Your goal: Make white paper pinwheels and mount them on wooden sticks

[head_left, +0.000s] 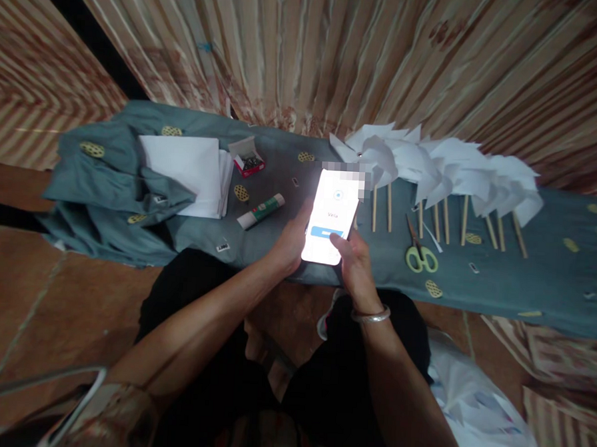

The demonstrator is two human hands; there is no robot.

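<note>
A smartphone (333, 212) with a bright white screen is held upright above the front of the cloth-covered bench. My left hand (295, 240) grips its left edge, with most fingers hidden behind it. At the lower right edge, my right hand (356, 260) also holds the phone, its thumb lying on the screen by a blue button. A green and white glue stick (262, 211) lies left of the phone. Behind it sits an open red and white box (248, 161) of small dark metal pieces. Green-handled scissors (421, 258) lie to the right.
Several white paper pinwheels (446, 164) on wooden sticks lie in a row along the right. White paper sheets (191, 168) sit at left, partly under the bunched grey cloth (100, 180). A corrugated wall (297, 57) rises behind. A plastic bag (479, 406) lies at lower right.
</note>
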